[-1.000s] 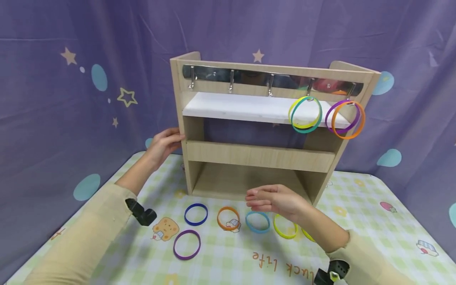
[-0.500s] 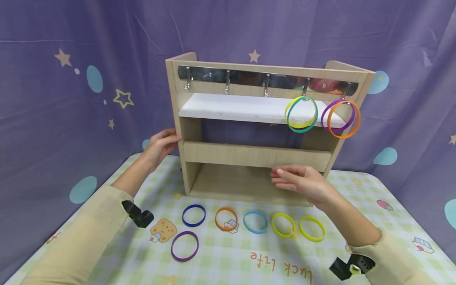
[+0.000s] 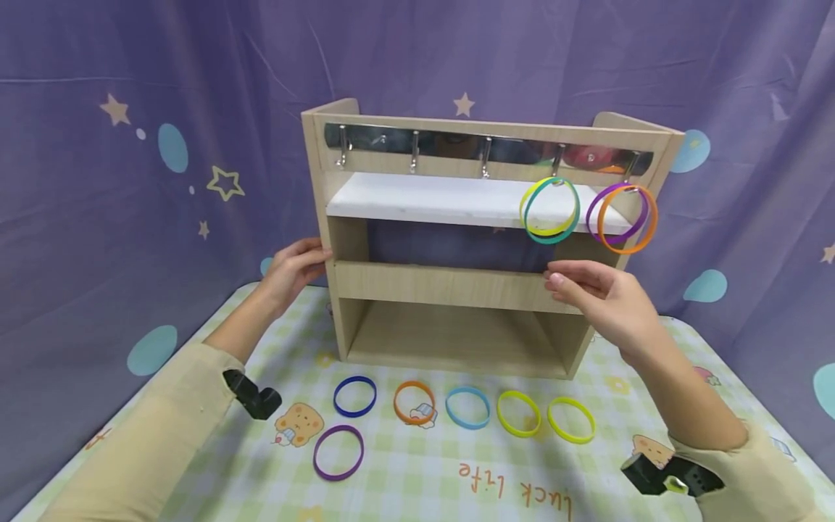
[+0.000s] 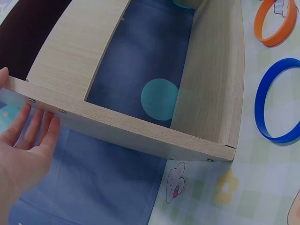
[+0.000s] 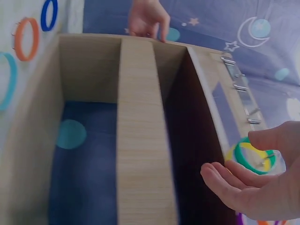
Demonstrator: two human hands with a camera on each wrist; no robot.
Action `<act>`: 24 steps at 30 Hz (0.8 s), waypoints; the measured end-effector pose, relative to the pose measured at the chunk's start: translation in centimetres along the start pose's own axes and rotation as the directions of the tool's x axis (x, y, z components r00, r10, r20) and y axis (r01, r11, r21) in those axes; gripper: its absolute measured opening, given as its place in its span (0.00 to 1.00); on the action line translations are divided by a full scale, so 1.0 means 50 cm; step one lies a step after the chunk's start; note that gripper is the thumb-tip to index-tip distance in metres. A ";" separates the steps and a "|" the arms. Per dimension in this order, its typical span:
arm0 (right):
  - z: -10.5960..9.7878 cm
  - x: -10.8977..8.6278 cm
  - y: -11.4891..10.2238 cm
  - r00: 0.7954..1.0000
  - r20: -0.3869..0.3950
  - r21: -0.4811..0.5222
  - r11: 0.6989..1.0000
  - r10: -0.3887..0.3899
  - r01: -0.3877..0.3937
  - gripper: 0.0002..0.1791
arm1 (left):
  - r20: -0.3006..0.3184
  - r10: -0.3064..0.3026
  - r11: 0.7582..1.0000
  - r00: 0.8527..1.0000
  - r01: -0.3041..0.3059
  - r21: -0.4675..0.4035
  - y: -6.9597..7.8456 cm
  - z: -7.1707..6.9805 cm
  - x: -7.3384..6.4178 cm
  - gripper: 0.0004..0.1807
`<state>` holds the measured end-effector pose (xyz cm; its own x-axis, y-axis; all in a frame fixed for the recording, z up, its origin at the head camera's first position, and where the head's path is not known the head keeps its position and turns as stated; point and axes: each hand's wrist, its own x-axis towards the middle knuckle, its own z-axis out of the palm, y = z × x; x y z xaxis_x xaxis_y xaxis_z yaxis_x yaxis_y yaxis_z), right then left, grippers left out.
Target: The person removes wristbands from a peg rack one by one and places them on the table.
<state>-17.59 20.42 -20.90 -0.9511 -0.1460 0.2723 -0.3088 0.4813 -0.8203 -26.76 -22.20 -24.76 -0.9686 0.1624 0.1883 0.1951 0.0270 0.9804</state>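
My left hand (image 3: 291,274) rests against the outer left side of a small wooden shelf (image 3: 457,286). In the left wrist view its fingertips (image 4: 52,124) touch the side panel, with the thumb tip at the front edge. Holding nothing, my right hand (image 3: 609,297) is raised before the shelf's right side, below the hanging silicone wristbands. A yellow and a green wristband (image 3: 577,210) hang from the fourth hook. On the rightmost hook hang a purple wristband (image 3: 590,217) and an orange wristband (image 3: 654,225). The right wrist view shows that hand's fingers slightly bent, near the green band.
Several wristbands lie before the shelf: dark blue (image 3: 335,401), purple (image 3: 316,462), orange (image 3: 396,409), light blue (image 3: 449,412) and two yellow, one left (image 3: 501,418) and one right (image 3: 551,420). The metal hook rail (image 3: 450,145) spans the top. A checkered cloth (image 3: 417,486) covers the table.
My right hand has risen from above the wristbands on the table and moved right, toward the hanging ones. My left hand stays at the shelf's side. The view has shifted slightly.
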 end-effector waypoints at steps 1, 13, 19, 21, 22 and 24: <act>-0.004 -0.001 -0.004 0.999 -0.033 -0.018 1.000 -0.014 0.013 0.26 | 0.000 0.000 1.000 1.000 0.000 0.001 0.000 0.000 0.001 0.33; -0.001 0.012 -0.041 0.902 -0.398 -0.032 0.985 -0.166 0.167 0.20 | -0.007 0.000 1.000 1.000 0.000 0.000 -0.003 -0.001 0.001 0.33; -0.001 0.028 -0.058 0.871 -0.460 -0.076 0.984 -0.176 0.159 0.23 | -0.004 0.002 1.000 1.000 -0.002 0.004 -0.002 0.000 0.002 0.32; -0.001 0.033 -0.062 0.866 -0.468 -0.090 0.984 -0.178 0.153 0.23 | -0.007 0.000 1.000 1.000 0.000 0.008 -0.002 0.000 0.002 0.32; 0.000 0.036 -0.064 0.865 -0.470 -0.088 0.985 -0.173 0.150 0.23 | -0.008 -0.002 1.000 1.000 0.002 0.011 -0.002 0.000 0.002 0.32; 0.001 0.040 -0.064 0.871 -0.467 -0.057 0.988 -0.151 0.140 0.23 | -0.008 -0.006 1.000 1.000 0.006 0.013 -0.003 0.000 0.001 0.32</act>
<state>-18.50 18.55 -17.73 -0.7769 0.2035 0.5958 -0.4381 0.5050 -0.7437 -26.82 -22.17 -24.90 -0.9709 0.1545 0.1830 0.1914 0.0411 0.9807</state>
